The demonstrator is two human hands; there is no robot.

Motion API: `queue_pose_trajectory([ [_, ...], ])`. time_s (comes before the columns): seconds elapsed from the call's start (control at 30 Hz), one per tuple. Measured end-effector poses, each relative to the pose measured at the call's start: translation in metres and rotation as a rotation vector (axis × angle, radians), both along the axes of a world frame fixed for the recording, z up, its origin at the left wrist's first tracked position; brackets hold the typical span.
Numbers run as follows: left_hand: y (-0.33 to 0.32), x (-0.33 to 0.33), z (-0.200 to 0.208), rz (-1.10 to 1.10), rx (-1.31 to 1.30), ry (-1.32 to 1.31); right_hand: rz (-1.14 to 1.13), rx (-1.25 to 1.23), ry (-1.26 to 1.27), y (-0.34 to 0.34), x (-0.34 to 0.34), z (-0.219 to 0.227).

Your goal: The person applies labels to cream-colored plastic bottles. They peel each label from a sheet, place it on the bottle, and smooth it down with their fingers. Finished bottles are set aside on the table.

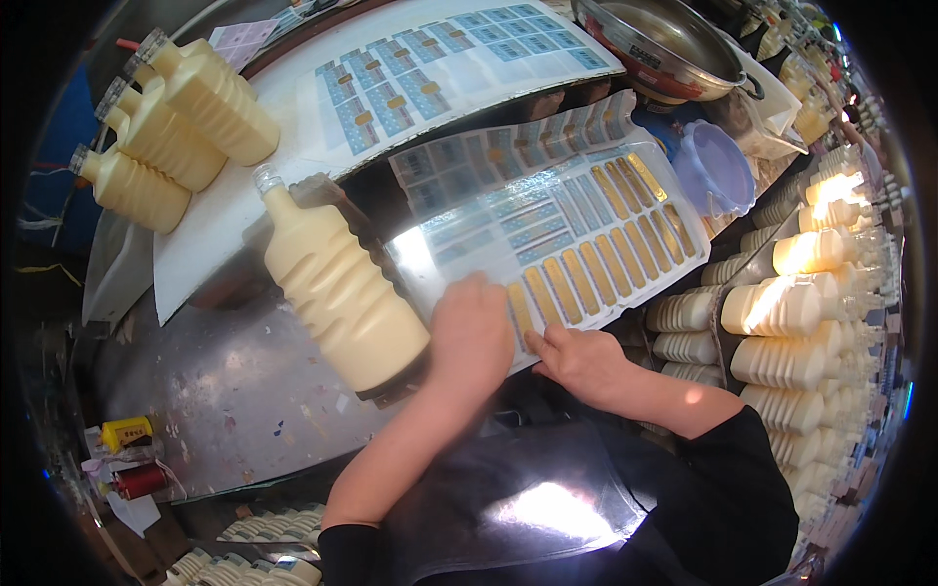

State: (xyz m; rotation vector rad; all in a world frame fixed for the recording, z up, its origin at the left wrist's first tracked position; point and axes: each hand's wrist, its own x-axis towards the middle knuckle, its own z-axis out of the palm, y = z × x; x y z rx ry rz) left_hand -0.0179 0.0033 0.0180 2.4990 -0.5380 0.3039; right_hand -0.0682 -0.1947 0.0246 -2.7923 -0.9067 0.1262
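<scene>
A sheet of labels (586,227) lies at a slant in front of me, with rows of gold strips and pale blue printed labels. My right hand (584,366) is at its near edge, thumb and forefinger pressed together on the sheet beside a gold strip. My left hand (474,327) rests over the sheet's near left corner, its fingers smeared by motion and partly hidden. Just left of it, a cream-coloured plastic bottle (342,293) with a clear neck lies on its side in a dark holder, its ribbed flank facing up.
Several similar bottles (220,103) stand at the back left. Another label sheet (440,59) covers a white board behind. A wide metal pan (674,44) and a lilac bucket (718,166) are at the back right. Rows of bottles (777,352) fill the right side.
</scene>
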Motion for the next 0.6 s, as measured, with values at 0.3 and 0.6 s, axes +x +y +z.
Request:
queue_pose_trajectory([
  [0.3,0.023,-0.034,0.038,-0.137,-0.163,0.059,-0.234,0.622,0.35,0.002,0.018,0.001],
  [0.6,0.035,-0.026,0.071,0.147,0.015,-0.264,-0.131,0.856,0.274,0.057,0.04,0.074],
])
